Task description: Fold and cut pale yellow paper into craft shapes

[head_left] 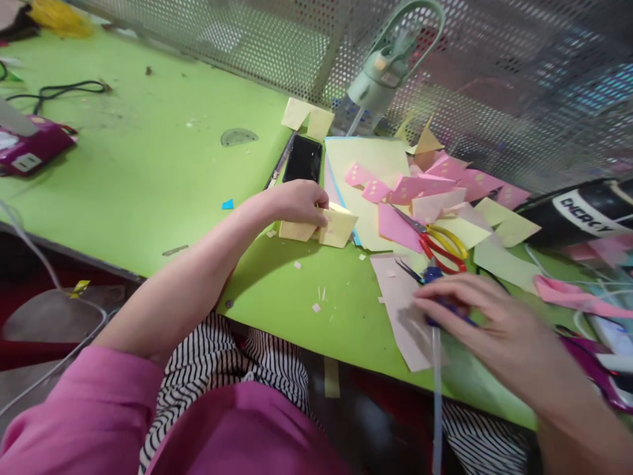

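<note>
Tool [433, 273] half-hidden, perhaps in right hand [487, 320]

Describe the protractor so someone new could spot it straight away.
On the green table, find the black phone just beyond the left hand. The protractor lies flat to the phone's left. It is greyish and half-round, unlike the small, angular blue scrap nearer the person.

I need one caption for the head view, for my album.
Left hand pinching folded pale-yellow paper at a green table, right hand at a blue tool near cut pink papers.
</note>
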Motion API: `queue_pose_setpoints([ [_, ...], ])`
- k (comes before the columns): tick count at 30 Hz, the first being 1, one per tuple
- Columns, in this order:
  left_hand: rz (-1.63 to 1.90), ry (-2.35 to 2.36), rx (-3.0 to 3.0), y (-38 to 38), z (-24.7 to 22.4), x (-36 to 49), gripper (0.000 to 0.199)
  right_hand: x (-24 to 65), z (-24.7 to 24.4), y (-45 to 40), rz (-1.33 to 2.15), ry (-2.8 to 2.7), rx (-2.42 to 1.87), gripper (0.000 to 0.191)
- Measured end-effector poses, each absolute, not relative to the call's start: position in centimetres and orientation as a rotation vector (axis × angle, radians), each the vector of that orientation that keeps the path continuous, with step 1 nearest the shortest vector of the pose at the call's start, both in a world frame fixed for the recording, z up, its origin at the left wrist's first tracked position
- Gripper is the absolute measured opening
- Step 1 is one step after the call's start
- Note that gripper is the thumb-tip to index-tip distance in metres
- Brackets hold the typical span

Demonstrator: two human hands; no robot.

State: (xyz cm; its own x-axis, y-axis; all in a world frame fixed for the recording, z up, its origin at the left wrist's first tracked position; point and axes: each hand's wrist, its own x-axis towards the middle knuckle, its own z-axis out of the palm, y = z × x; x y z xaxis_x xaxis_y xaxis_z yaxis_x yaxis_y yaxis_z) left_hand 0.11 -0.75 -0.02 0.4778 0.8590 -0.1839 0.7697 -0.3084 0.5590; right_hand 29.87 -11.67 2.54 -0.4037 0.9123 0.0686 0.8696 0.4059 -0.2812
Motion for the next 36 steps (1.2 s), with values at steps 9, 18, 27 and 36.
queue_pose_setpoints([
  [9, 0.214, 1.328, 2.153, -0.6, -0.2, 0.1, 0.027, 20.8, -0.9, -11.2, 0.702, -2.787, -1.079, 0.016],
  [18, 0.241, 1.300, 2.170, -0.5, -0.1, 0.1, 0.027, 19.7, -0.6, -9.9, 0.648, -2.728, -1.157, 0.014],
  [27, 0.254, 1.285, 2.155, -0.5, -0.3, 0.2, 0.031, 17.4, -2.1, -7.2, 0.548, -2.747, -1.027, 0.018],
  [36, 0.230, 1.293, 2.161, -0.5, -0.2, 0.1, 0.028, 16.3, -1.0, -6.1, 0.584, -2.962, -1.066, 0.010],
])
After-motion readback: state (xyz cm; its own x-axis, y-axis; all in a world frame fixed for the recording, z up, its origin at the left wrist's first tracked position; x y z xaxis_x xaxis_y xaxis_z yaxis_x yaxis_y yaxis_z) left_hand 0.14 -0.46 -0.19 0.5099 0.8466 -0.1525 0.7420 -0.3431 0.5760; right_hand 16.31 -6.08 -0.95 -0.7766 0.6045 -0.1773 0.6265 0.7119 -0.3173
